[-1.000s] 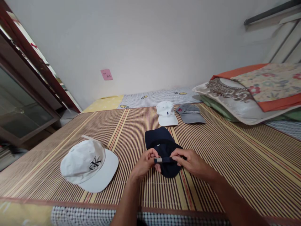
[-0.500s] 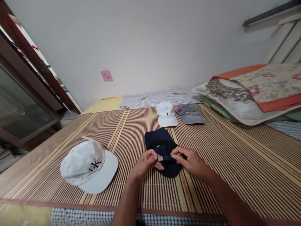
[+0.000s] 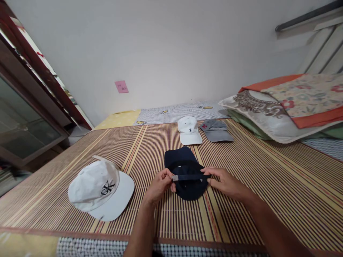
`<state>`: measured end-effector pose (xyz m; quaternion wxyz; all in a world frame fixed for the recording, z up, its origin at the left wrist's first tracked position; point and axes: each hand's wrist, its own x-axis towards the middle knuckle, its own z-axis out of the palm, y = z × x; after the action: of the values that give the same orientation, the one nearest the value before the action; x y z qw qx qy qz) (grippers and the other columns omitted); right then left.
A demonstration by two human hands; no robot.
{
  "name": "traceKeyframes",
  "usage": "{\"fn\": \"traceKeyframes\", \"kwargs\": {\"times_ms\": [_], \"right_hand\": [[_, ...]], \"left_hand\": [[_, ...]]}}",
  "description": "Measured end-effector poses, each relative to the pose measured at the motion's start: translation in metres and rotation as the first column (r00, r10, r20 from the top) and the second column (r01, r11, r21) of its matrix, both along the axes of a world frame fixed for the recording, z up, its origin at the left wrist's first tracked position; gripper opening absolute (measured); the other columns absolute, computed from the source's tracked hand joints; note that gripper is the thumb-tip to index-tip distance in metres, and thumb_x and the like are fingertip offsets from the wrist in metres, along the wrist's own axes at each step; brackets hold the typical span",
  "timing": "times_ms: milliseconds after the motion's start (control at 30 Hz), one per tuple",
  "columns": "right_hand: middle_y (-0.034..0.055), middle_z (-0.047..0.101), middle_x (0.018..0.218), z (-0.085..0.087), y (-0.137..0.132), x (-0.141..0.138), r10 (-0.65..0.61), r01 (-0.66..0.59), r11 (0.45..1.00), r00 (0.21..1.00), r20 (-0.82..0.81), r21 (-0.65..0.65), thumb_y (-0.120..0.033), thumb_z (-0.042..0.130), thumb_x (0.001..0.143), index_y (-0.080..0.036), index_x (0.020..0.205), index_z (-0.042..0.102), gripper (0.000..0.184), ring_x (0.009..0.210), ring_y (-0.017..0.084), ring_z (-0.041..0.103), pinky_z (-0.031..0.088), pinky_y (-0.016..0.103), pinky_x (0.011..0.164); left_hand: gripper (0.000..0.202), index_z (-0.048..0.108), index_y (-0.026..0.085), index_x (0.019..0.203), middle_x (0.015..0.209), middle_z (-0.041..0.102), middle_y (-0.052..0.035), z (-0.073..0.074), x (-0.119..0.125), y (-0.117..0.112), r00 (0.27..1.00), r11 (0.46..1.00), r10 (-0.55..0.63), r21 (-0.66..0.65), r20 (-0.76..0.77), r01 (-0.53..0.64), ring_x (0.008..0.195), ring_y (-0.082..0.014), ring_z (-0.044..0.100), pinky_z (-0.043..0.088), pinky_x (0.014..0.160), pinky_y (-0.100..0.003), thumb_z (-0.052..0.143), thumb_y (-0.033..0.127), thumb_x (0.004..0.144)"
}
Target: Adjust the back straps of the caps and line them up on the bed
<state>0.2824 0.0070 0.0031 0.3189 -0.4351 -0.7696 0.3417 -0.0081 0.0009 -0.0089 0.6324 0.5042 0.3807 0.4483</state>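
A dark navy cap (image 3: 184,162) lies on the striped bamboo mat (image 3: 268,178), its back opening toward me. Its adjustment strap (image 3: 189,177) is stretched across the opening, with a pale metal buckle at the left end. My left hand (image 3: 158,185) pinches the buckle end of the strap. My right hand (image 3: 226,182) pinches the strap's other end at the cap's right side. Both hands are closed on the strap.
A white cap with a black logo (image 3: 100,188) lies to the left on the mat. Farther back sit a small white cap (image 3: 189,130) and a grey cap (image 3: 216,130). Stacked pillows (image 3: 284,103) fill the right side. A pink note (image 3: 121,86) is stuck on the wall.
My hands have moved apart, and the strap now shows longer between them. The left hand shifted slightly left with the buckle, the right hand right.
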Motion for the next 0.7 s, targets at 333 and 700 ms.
{"fn": "traceKeyframes", "kwargs": {"times_ms": [333,700], "right_hand": [[0.0135,0.079,0.113,0.0005,0.001,0.0006,-0.002,0.001,0.999,1.0,-0.025,-0.044,-0.029,0.053,0.081,-0.02,0.101,0.076,0.032,0.113,0.035,0.071,0.051,0.053,0.103],[0.012,0.079,0.111,0.0003,0.0001,-0.002,0.037,-0.037,0.999,0.999,-0.017,-0.003,-0.023,0.05,0.074,-0.022,0.084,0.07,0.022,0.109,0.034,0.073,0.053,0.05,0.099]], "left_hand": [[0.03,0.059,0.02,0.078,0.051,0.067,0.0016,0.0008,-0.0031,-0.0004,1.0,1.0,-0.014,0.004,-0.025,0.014,0.046,-0.0106,0.055,0.039,0.054,-0.022,0.075,0.044,0.086],[0.035,0.057,0.021,0.078,0.052,0.068,0.0017,0.0009,-0.0034,-0.0002,1.0,1.0,0.022,0.013,-0.022,-0.022,0.046,-0.0111,0.057,0.04,0.055,-0.023,0.076,0.05,0.084]]}}
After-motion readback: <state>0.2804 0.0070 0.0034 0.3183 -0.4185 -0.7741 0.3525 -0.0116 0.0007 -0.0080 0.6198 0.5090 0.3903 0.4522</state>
